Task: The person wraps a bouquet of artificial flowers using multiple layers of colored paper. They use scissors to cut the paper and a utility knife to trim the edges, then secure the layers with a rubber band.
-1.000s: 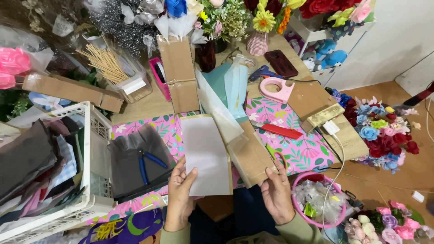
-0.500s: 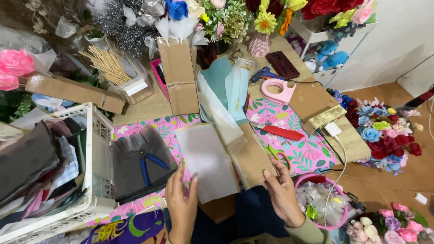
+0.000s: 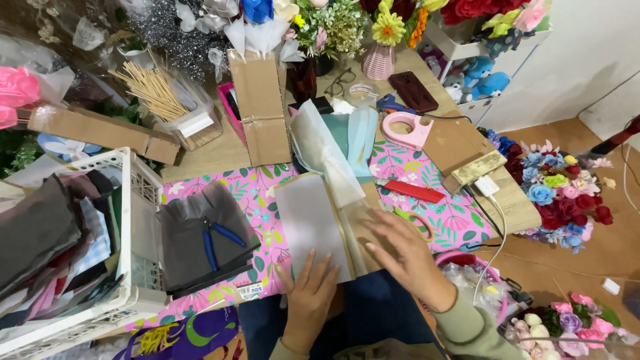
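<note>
The white paper sheet (image 3: 313, 223) lies on the counter (image 3: 220, 150) with its long axis running away from the person. The left hand (image 3: 309, 293) presses its near edge, fingers flat and spread, gripping nothing. The right hand (image 3: 405, 252), open too, rests just right of the sheet on brown paper (image 3: 363, 223)
</note>
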